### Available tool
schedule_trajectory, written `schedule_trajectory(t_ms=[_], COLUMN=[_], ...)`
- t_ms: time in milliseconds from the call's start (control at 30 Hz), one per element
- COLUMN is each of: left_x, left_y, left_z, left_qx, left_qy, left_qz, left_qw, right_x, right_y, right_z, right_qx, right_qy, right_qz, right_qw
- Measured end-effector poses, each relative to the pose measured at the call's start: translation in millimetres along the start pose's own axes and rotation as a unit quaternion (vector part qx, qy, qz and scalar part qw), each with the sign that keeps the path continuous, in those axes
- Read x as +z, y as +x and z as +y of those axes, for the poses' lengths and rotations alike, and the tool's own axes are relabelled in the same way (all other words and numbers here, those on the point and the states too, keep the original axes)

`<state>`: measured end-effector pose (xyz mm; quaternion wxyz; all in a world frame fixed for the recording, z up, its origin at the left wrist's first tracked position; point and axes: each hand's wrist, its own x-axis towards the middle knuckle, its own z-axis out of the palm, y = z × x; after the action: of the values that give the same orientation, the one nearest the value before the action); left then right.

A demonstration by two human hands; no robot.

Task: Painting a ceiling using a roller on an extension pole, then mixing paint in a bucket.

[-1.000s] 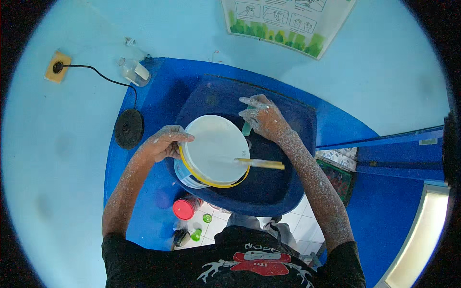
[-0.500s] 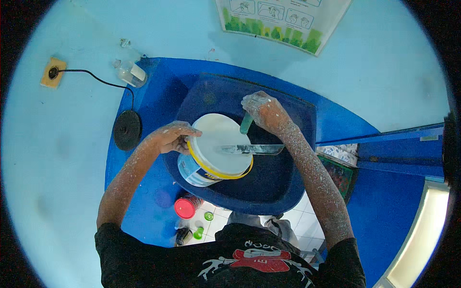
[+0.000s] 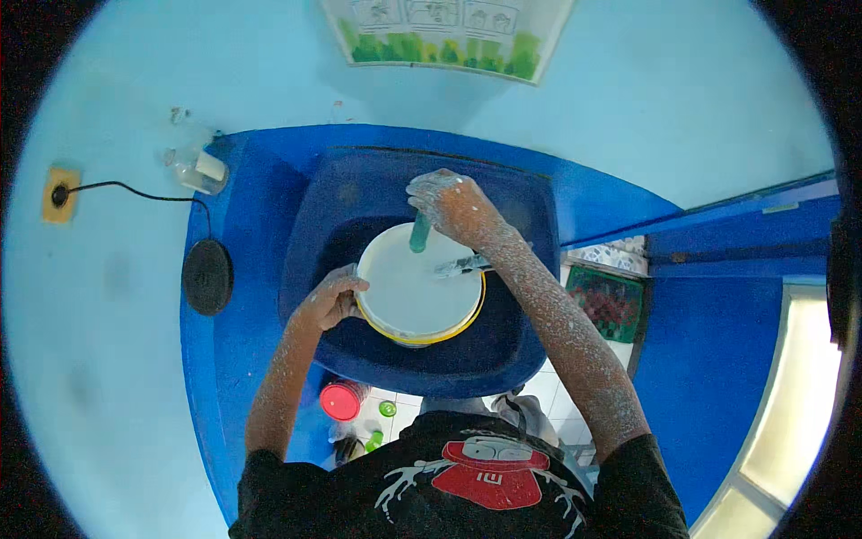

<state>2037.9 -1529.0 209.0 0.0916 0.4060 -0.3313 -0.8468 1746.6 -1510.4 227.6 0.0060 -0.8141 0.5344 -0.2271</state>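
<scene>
A round white bucket [image 3: 415, 340] with a yellow band below its rim stands in a dark blue basin [image 3: 404, 384]. Smooth white material fills its top. My left hand [image 3: 334, 298] grips the bucket's left side, thumb over the rim. Above the far part of the bucket, my right hand [image 3: 456, 207] is closed round a green handle [image 3: 418, 234], whose lower end sticks out below the fingers. Under my right forearm a metal blade [image 3: 461, 266] smeared white reaches over the white material. How blade and handle join is hidden. White specks cover both forearms.
On the left, a black disc [image 3: 207, 277] hangs by a cord from a wall socket [image 3: 60, 194]. A clear bottle [image 3: 199, 171] stands at the back-left corner. Below lie a red-lidded tub [image 3: 342, 401] and green items [image 3: 387, 409]. A blue partition [image 3: 718, 225] rises on the right.
The bucket has become more level, showing less of its side. My left hand has moved lower along its side. The blade has turned and is more covered by my right forearm. The view has shifted.
</scene>
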Motion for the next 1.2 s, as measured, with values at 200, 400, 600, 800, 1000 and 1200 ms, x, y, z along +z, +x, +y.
schedule_trajectory(t_ms=[200,400,600,800,1000,1200], left_x=[-5,-9,-14,-5,-8,-5], left_y=[8,12,12,9,8,11], left_z=[-30,-44,-55,-46,-44,-44], left_qx=[0.054,0.073,0.064,0.073,0.065,0.066], left_qy=[-0.047,-0.074,-0.102,-0.096,-0.084,-0.086], left_qz=[-0.003,0.003,0.008,-0.011,0.006,0.017], left_qw=[0.997,0.995,0.993,0.993,0.994,0.994], right_x=[0,-11,-9,-10,-1,-1], right_y=[6,12,10,10,10,8], right_z=[-4,-12,-13,-12,-11,-8], right_qx=[0.064,0.121,0.114,0.114,0.129,0.136], right_qy=[0.039,0.052,0.079,0.071,0.061,0.069], right_qz=[-0.012,-0.048,-0.014,-0.011,-0.017,-0.018], right_qw=[0.997,0.99,0.99,0.991,0.99,0.988])
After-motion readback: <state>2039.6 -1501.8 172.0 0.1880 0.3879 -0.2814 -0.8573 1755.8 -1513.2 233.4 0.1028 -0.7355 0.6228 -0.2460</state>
